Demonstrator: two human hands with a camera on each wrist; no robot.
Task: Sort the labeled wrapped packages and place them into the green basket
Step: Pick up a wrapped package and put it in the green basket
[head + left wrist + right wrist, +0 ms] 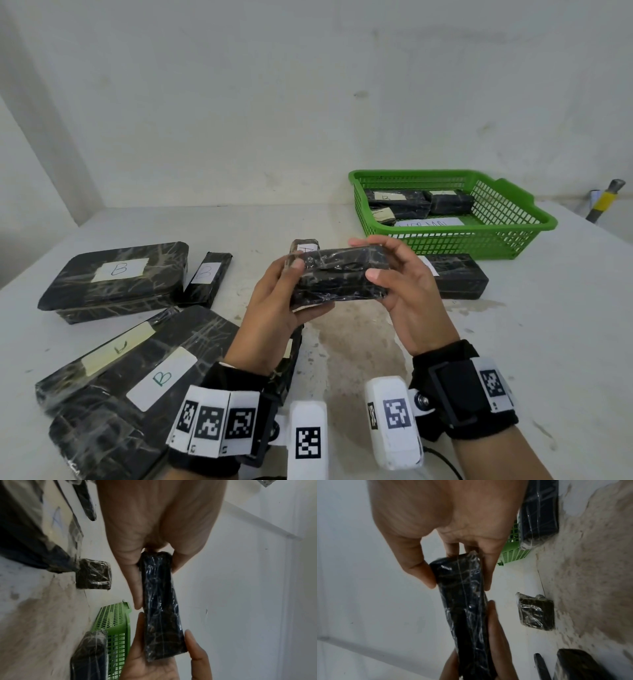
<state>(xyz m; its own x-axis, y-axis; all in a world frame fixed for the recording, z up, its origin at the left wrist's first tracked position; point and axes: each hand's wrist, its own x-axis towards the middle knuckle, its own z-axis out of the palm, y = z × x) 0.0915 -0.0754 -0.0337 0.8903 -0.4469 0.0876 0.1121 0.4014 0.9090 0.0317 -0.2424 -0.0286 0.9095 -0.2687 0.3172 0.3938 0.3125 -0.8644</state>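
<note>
A black wrapped package (339, 277) hangs lengthwise above the table's middle, with no label showing on it. My left hand (301, 287) grips its left end, thumb on top and fingers underneath. My right hand (368, 258) pinches its right end. The left wrist view shows the package (159, 601) running from my left hand (154, 568) to the right hand's fingers (193, 646). The right wrist view shows the same package (462, 601) in my right hand (455, 574). The green basket (513, 236) stands at the back right with three labelled packages and a white card inside.
A large package marked B (116, 281) and a slim one marked B (205, 277) lie at the left. Stacked large packages (137, 370) fill the front left. A small package (305, 245) sits behind my hands, and a long one (459, 277) lies before the basket.
</note>
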